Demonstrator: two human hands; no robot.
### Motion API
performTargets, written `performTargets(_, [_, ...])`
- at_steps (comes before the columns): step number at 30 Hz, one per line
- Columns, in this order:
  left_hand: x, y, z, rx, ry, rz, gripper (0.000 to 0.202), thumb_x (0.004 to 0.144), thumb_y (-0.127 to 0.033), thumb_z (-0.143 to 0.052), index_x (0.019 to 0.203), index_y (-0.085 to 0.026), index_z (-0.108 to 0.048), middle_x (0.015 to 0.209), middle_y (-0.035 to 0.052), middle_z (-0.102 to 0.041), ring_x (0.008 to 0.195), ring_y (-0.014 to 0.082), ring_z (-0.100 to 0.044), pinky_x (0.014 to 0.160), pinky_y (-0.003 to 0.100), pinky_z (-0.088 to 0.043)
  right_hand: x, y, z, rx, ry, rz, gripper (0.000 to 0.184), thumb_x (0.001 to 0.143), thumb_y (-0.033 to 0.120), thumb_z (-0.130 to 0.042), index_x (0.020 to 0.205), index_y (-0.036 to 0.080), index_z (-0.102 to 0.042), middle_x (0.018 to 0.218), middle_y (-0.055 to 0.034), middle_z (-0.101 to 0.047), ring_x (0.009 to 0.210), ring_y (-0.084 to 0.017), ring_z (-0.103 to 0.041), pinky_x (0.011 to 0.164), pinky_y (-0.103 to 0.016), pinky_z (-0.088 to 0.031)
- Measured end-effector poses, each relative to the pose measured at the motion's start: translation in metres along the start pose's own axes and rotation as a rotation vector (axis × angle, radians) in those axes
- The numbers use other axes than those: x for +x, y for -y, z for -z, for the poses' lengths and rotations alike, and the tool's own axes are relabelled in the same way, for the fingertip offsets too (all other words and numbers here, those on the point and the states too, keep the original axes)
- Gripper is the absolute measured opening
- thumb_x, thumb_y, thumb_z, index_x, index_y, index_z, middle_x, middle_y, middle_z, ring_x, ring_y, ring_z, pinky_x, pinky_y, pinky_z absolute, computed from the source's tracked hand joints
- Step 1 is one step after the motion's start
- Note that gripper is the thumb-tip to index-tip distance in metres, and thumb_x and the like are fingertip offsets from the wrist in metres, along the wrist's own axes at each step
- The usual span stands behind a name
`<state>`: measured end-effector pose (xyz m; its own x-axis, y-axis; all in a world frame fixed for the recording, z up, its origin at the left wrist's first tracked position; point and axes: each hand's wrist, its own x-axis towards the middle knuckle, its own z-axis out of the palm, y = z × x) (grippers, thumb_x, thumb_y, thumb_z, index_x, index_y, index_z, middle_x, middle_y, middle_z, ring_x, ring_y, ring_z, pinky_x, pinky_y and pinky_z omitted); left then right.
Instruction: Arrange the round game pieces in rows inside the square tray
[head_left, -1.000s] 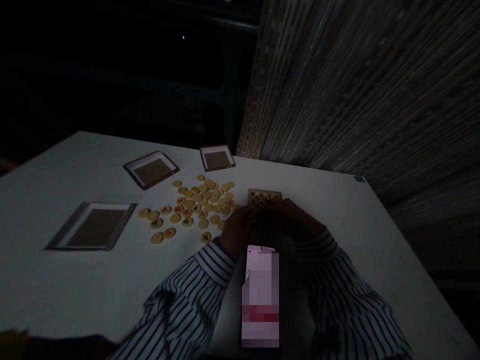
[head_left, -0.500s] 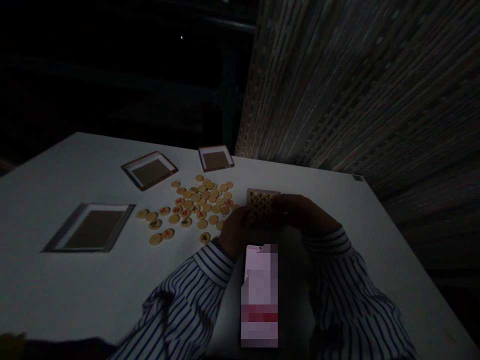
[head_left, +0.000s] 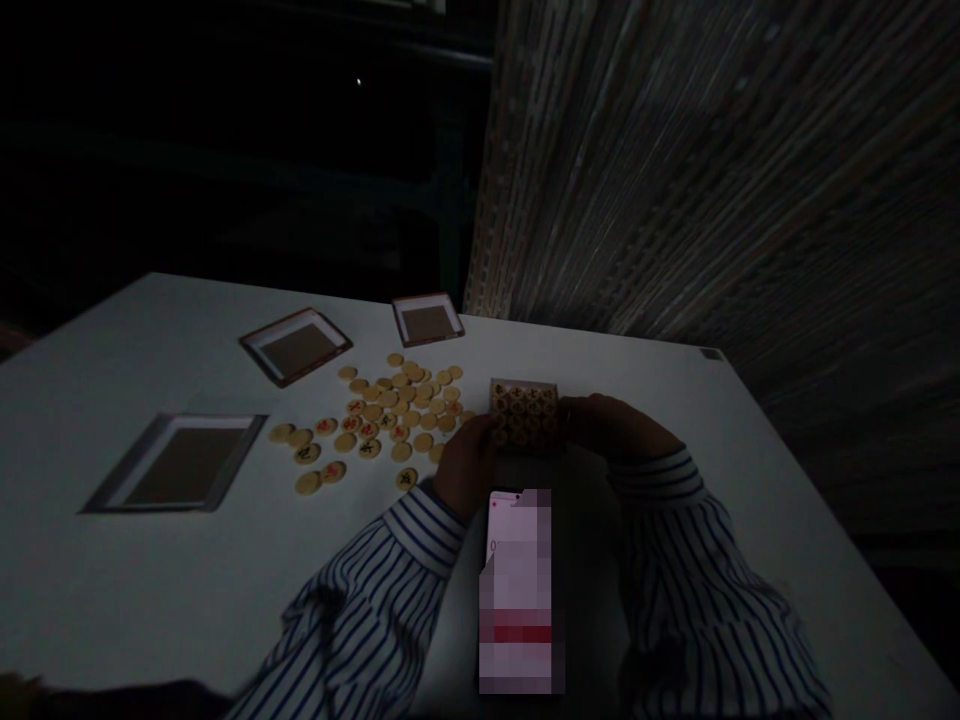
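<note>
A small box (head_left: 523,382) filled with rows of round Chinese chess pieces (head_left: 525,408) stands between my hands, the black characters facing up. My left hand (head_left: 469,462) closes on the box's left side. On the opposite side, my right hand (head_left: 611,425) has its fingers against the right edge; shadow hides most of the fingertips. To the left lie many loose Chinese chess pieces (head_left: 401,395), some showing red or black characters and others blank side up.
A phone (head_left: 517,590) with a lit screen lies in front of the box. Three shallow trays or lids, one near left (head_left: 259,430), one far left (head_left: 343,345) and one at the back (head_left: 459,330), rest on the white table (head_left: 150,600). A string curtain (head_left: 637,180) hangs beyond.
My right hand has drawn back to the right from over the pieces, leaving more of the filled box visible. My left hand stays at its side. The view has shifted slightly.
</note>
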<state>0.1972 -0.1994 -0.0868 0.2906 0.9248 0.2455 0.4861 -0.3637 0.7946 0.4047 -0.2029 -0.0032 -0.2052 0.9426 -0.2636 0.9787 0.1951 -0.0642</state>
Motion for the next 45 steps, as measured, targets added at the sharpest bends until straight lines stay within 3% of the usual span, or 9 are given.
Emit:
performTargets(18, [-0.001,0.001,-0.002,-0.023,-0.034,-0.03,0.028,0.078,-0.009,-0.048,0.103,-0.017,-0.058,0.105,0.008,-0.064,0.098,0.019,-0.06,0.087,0.037,-0.049,0.0,-0.001,0.0,-0.007,-0.006,0.012,0.028,0.083,0.029,-0.047,0.108,0.022,-0.059,0.095,-0.0082,-0.067,0.083,-0.019,-0.064,0.066,-0.026,-0.043])
performTargets(30, [-0.001,-0.011,0.012,-0.109,-0.149,-0.091,0.023,0.077,-0.011,-0.052,0.097,-0.017,-0.06,0.104,0.0079,-0.063,0.098,0.0177,-0.059,0.085,0.035,-0.05,-0.014,0.018,0.02,-0.128,-0.203,0.064,0.019,0.087,0.027,-0.039,0.089,0.018,-0.055,0.076,-0.0059,-0.065,0.063,-0.015,-0.059,0.05,-0.023,-0.029])
performTargets(34, [-0.004,-0.015,0.026,-0.175,-0.207,-0.086,0.02,0.079,-0.016,-0.053,0.096,-0.017,-0.061,0.097,0.0066,-0.066,0.087,0.0151,-0.062,0.079,0.031,-0.052,-0.019,0.025,0.028,-0.059,-0.274,0.089,0.018,0.086,0.025,-0.038,0.083,0.019,-0.055,0.075,-0.0041,-0.065,0.062,-0.013,-0.057,0.052,-0.023,-0.031])
performTargets(38, [-0.006,-0.014,0.054,-0.233,-0.261,0.015,0.02,0.079,-0.026,-0.054,0.094,-0.016,-0.062,0.09,0.0063,-0.068,0.08,0.015,-0.063,0.075,0.029,-0.052,-0.022,0.033,0.033,-0.007,-0.344,0.105,0.017,0.085,0.026,-0.039,0.085,0.02,-0.056,0.077,-0.0033,-0.065,0.067,-0.014,-0.058,0.057,-0.023,-0.035])
performTargets(45, [-0.006,0.02,0.111,-0.182,-0.457,0.129,0.027,0.077,-0.035,-0.054,0.093,-0.015,-0.063,0.087,0.0063,-0.069,0.08,0.0171,-0.063,0.075,0.032,-0.051,-0.021,0.054,0.037,0.0,-0.396,0.083,0.024,0.087,0.027,-0.036,0.082,0.02,-0.059,0.08,-0.0032,-0.065,0.07,-0.013,-0.058,0.06,-0.022,-0.036])
